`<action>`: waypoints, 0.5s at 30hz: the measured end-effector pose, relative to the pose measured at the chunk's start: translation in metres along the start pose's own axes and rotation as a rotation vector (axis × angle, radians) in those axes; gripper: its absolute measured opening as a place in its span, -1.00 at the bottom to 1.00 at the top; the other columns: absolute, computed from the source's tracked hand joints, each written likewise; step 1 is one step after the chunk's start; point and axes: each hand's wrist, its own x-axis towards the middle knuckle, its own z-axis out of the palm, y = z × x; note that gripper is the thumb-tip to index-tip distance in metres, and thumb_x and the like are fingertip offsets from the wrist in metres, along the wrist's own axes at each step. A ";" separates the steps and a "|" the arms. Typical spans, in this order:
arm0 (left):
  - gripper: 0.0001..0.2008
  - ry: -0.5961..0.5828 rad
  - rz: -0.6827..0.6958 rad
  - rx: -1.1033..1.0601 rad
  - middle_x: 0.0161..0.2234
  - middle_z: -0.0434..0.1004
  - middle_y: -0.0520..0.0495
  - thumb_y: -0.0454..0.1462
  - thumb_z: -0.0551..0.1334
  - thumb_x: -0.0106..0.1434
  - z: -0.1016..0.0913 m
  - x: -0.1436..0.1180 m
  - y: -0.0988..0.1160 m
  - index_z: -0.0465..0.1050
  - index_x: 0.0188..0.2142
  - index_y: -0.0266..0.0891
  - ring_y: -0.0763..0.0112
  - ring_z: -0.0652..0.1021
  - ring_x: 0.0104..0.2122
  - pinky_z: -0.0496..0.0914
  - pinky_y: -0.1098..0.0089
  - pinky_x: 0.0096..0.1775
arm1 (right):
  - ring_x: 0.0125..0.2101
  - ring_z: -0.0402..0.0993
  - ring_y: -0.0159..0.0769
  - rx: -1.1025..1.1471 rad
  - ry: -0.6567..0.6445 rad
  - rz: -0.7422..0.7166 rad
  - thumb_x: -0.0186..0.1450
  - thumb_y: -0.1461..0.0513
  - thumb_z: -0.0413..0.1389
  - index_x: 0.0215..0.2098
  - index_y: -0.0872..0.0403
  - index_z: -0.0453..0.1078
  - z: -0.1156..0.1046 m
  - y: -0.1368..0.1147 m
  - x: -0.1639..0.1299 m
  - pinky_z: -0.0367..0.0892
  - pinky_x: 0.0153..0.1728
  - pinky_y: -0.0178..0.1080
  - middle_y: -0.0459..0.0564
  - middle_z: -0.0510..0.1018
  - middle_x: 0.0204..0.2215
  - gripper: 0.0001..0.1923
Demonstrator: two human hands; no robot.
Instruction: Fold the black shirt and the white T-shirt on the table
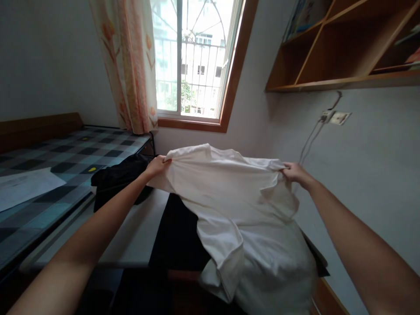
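A white shirt point(229, 183) is stretched out between my two hands, its lower part hanging toward me past the table's front edge. My left hand point(158, 166) pinches the shirt near one shoulder. At the opposite shoulder, my right hand point(297, 174) grips the cloth with closed fingers. Beneath the shirt lies a black cloth or mat point(177, 232) on the white table point(131, 236); the shirt hides much of it. Just beyond my left forearm sits a bunched black item point(121, 175), perhaps cloth, partly covered by that arm.
On the left is a bed with a checked cover point(75, 153), bearing a sheet of paper point(29, 186). A curtain point(131, 65) hangs beside the barred window point(200, 61). Wooden shelves point(344, 48) jut from the right wall above a socket point(339, 118) with dangling cables.
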 end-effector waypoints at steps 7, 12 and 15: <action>-0.85 -0.458 -0.022 0.222 -0.52 0.51 0.01 -0.31 0.24 -0.07 0.038 -0.011 -0.025 0.54 -0.44 -0.23 0.31 0.53 -0.42 0.27 0.48 -0.44 | -0.08 0.51 0.07 -0.530 -0.209 0.212 0.13 0.27 0.17 -0.23 0.02 0.60 0.053 0.003 -0.013 0.36 -0.12 -0.04 0.19 0.62 -0.14 -0.75; -0.43 -0.393 -0.015 -0.027 -0.23 0.56 -0.12 -0.26 0.37 -0.12 0.054 -0.001 -0.020 0.48 -0.04 -0.32 0.26 0.55 -0.28 0.39 0.46 -0.36 | 0.04 0.40 0.10 -0.741 -0.239 -0.056 0.23 0.33 0.08 -0.17 0.06 0.58 0.075 -0.025 -0.014 0.25 0.02 0.05 0.22 0.56 -0.04 -0.72; -0.30 -0.380 -0.066 -0.078 -0.31 0.54 -0.07 -0.25 0.34 -0.05 0.059 0.000 -0.014 0.33 0.13 -0.32 0.32 0.54 -0.38 0.38 0.46 -0.41 | 0.00 0.46 0.01 -0.553 -0.413 -0.153 0.25 0.18 0.13 -0.10 0.06 0.56 0.093 -0.038 -0.012 0.29 0.01 -0.07 0.19 0.58 -0.06 -0.70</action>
